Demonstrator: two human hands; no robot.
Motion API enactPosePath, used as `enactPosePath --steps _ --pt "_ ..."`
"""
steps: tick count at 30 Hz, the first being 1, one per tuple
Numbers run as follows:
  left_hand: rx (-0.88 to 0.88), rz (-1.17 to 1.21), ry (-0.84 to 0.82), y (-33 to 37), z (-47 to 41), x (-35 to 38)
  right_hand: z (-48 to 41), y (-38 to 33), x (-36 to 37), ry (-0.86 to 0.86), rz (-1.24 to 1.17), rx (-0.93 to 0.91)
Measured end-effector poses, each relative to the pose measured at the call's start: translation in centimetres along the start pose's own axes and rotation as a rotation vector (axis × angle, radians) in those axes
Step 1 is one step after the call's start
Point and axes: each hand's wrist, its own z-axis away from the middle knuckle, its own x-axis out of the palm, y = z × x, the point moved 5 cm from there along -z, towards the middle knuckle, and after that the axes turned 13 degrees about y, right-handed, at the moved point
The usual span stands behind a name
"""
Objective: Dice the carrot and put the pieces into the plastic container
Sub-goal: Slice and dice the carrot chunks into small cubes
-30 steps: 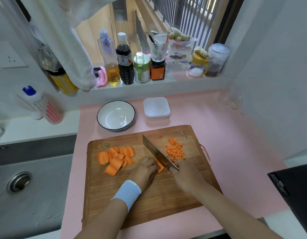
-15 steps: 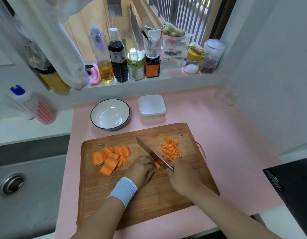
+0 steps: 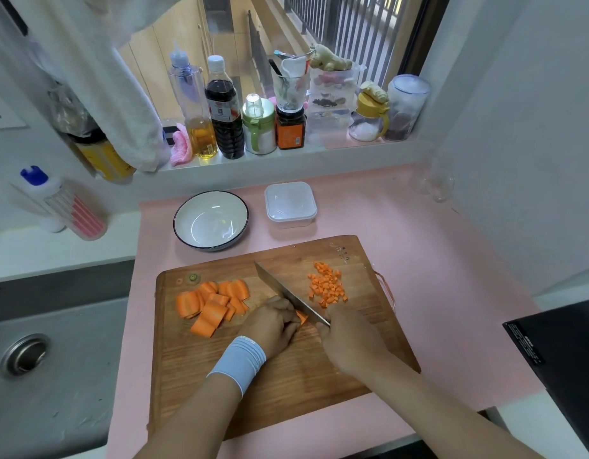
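On the wooden cutting board lies a pile of thick carrot slabs at the left and a heap of small carrot dice at the right. My left hand, with a pale blue wristband, curls its fingers over a carrot strip in the middle. My right hand grips the handle of a cleaver whose blade rests against the left fingers at the strip. The square clear plastic container stands beyond the board, apart from both hands.
A white bowl with a dark rim sits left of the container on the pink mat. Bottles and jars line the window sill. A steel sink lies to the left, a black appliance at the right edge.
The camera view has drifted slightly. The cleaver stays at the strip beside my left fingers, and less of the strip shows beyond them than a second ago.
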Motion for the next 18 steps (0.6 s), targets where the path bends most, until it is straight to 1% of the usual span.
enactPosePath --steps 10,18 --pt "-0.008 0.021 0.022 0.3 -0.1 -0.3 -0.3 0.3 0.2 -0.048 0.046 0.010" --pt "-0.017 0.038 0.052 0.1 -0.1 -0.1 -1.0 0.5 1.0 -0.103 0.038 0.056"
